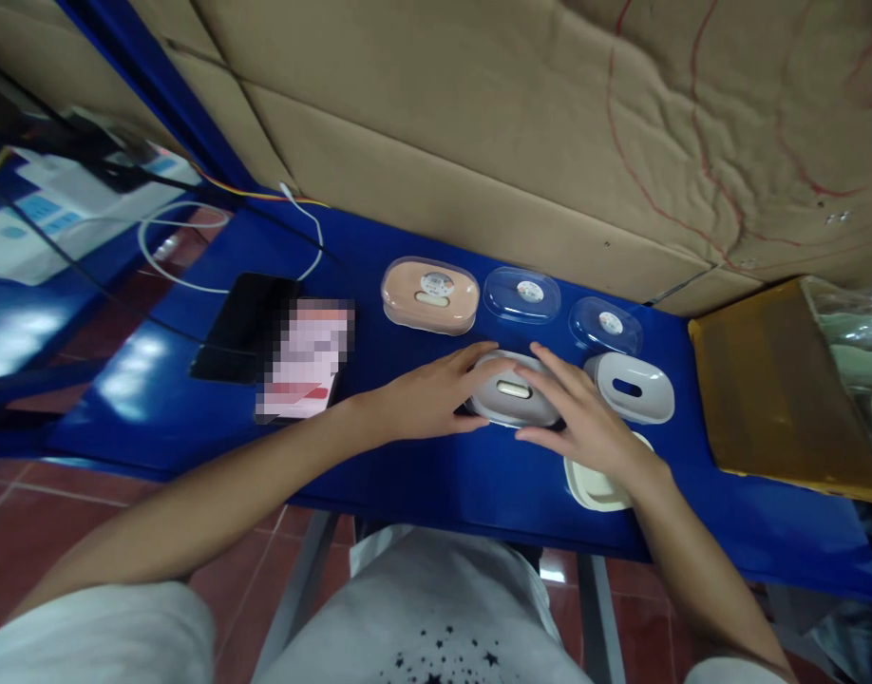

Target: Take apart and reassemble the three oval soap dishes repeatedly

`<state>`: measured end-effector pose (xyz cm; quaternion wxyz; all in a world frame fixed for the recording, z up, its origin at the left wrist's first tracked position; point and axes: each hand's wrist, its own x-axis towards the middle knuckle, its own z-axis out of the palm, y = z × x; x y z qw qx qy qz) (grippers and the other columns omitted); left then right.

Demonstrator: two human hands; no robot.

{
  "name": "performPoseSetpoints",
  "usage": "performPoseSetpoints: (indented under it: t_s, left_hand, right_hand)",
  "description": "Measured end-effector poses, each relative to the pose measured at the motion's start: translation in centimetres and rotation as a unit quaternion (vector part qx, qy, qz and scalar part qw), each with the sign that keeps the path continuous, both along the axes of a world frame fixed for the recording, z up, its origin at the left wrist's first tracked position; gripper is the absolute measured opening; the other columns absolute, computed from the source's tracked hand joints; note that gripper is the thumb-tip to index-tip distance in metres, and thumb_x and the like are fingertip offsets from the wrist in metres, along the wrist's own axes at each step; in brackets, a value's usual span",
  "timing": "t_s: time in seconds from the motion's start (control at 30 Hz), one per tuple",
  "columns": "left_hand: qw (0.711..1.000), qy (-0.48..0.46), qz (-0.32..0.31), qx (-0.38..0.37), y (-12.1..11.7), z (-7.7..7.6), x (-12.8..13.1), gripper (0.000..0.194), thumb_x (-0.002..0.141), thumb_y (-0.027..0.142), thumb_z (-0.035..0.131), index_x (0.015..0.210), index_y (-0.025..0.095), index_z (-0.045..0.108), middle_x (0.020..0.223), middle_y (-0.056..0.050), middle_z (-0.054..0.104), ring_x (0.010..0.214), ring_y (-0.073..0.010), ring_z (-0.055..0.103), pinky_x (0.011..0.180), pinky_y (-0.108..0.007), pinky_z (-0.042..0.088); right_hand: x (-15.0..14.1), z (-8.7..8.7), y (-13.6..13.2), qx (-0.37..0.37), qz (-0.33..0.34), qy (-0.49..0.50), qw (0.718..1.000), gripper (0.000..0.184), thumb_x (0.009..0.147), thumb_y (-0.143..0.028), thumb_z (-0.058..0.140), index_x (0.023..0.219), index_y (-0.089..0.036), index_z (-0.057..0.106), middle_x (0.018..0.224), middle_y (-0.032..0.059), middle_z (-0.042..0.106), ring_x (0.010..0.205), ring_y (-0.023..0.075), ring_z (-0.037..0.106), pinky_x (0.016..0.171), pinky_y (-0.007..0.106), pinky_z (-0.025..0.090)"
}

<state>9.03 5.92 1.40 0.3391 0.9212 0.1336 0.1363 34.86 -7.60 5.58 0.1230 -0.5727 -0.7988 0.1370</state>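
Note:
On the blue table, a grey oval plastic box (505,407) sits between my two hands, with a small cream piece (513,389) in the slot on its top. My left hand (440,391) grips the box's left end, its thumb at the near side and fingers over the top and far edge. From the right, my right hand (585,413) holds the other end in the same way. Just right of that hand lies a pale grey oval part (654,391) with a dark slot. A cream oval part (597,489) is partly hidden under my right wrist.
Along the back stand a peach box (400,302) under a clear cover and two clear lids (503,299) (585,328) with round stickers. Phones (247,323) (304,361) and a white cable (183,285) lie left. A cardboard box (756,389) stands right, against a cardboard wall (443,114).

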Motion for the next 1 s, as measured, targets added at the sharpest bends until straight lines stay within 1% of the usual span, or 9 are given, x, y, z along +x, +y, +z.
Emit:
performPoseSetpoints:
  t_s: [0.17,0.27,0.33,0.43,0.5,0.6,0.63,0.8,1.0]
  left_hand:
    - [1.000,0.000,-0.014,-0.011,0.6,0.4,-0.2,0.093,0.092,0.030,0.083,0.168,0.032,0.030,0.173,-0.017,0.036,0.160,-0.0369,0.040,0.129,-0.054,0.040]
    - [1.000,-0.003,-0.006,-0.029,0.4,0.6,-0.2,0.090,0.093,0.036,0.082,0.168,0.030,0.032,0.175,-0.017,0.033,0.163,-0.0375,0.035,0.130,-0.054,0.037]
    - [0.999,-0.015,-0.007,-0.036,0.3,0.9,-0.2,0.087,0.094,0.036,0.080,0.167,0.028,0.034,0.171,-0.018,0.039,0.160,-0.0364,0.040,0.130,-0.053,0.037]
    - [0.999,-0.021,-0.015,-0.037,0.3,1.3,-0.2,0.087,0.092,0.031,0.080,0.166,0.028,0.034,0.164,-0.018,0.046,0.154,-0.0354,0.048,0.128,-0.053,0.040]
    - [0.999,-0.013,-0.019,-0.037,0.4,1.5,-0.2,0.088,0.091,0.029,0.080,0.166,0.028,0.034,0.163,-0.018,0.047,0.153,-0.0359,0.049,0.127,-0.054,0.042]
    - [0.999,-0.012,-0.021,-0.042,0.5,1.6,-0.3,0.090,0.090,0.028,0.081,0.166,0.028,0.034,0.163,-0.018,0.047,0.153,-0.0361,0.049,0.126,-0.055,0.042]
    - [0.999,-0.015,-0.021,-0.046,0.6,1.6,-0.3,0.091,0.089,0.028,0.082,0.166,0.029,0.034,0.163,-0.018,0.047,0.153,-0.0360,0.049,0.126,-0.055,0.042]
    - [0.998,-0.038,0.001,-0.059,0.9,1.0,-0.1,0.089,0.085,0.026,0.084,0.162,0.026,0.039,0.160,-0.017,0.052,0.152,-0.0363,0.050,0.126,-0.056,0.042]
    - [0.998,-0.028,0.016,-0.050,0.9,1.0,-0.2,0.086,0.088,0.027,0.082,0.161,0.027,0.036,0.160,-0.016,0.052,0.153,-0.0358,0.048,0.128,-0.057,0.040]
  right_hand:
    - [2.6,1.0,3.8,0.017,-0.069,-0.012,0.997,0.061,0.113,-0.048,0.044,0.168,-0.025,0.037,0.178,0.0158,0.035,0.164,0.0330,0.035,0.132,0.059,0.033]
    - [3.8,0.4,6.4,0.027,-0.081,-0.060,0.995,0.064,0.112,-0.046,0.045,0.168,-0.018,0.036,0.176,0.0199,0.036,0.163,0.0368,0.035,0.131,0.062,0.031]
    - [4.2,-0.1,7.3,0.032,-0.073,-0.078,0.994,0.063,0.109,-0.047,0.050,0.165,-0.019,0.042,0.169,0.0202,0.047,0.157,0.0395,0.044,0.127,0.064,0.036]
    - [4.4,-0.5,7.7,0.044,-0.079,-0.086,0.992,0.061,0.102,-0.053,0.063,0.155,-0.024,0.052,0.146,0.0174,0.065,0.138,0.0421,0.059,0.115,0.065,0.046]
    - [4.3,-0.7,7.7,0.048,-0.090,-0.087,0.991,0.070,0.097,-0.057,0.069,0.157,-0.027,0.049,0.149,0.0172,0.061,0.139,0.0439,0.056,0.114,0.067,0.045]
    - [4.1,-1.0,7.9,0.031,-0.091,-0.085,0.992,0.085,0.096,-0.057,0.070,0.166,-0.027,0.035,0.170,0.0200,0.039,0.155,0.0462,0.041,0.121,0.069,0.038]
    - [4.0,-1.1,8.1,0.024,-0.093,-0.085,0.992,0.086,0.096,-0.057,0.070,0.167,-0.026,0.033,0.172,0.0209,0.037,0.156,0.0468,0.040,0.121,0.069,0.037]
    - [4.4,-0.7,8.7,0.004,-0.108,-0.070,0.992,0.078,0.094,-0.057,0.072,0.160,-0.027,0.044,0.155,0.0193,0.057,0.140,0.0461,0.056,0.113,0.068,0.045]
    - [5.1,-0.2,8.5,-0.034,-0.113,-0.069,0.991,0.083,0.090,-0.053,0.078,0.160,-0.025,0.043,0.154,0.0205,0.058,0.144,0.0456,0.054,0.119,0.069,0.038]
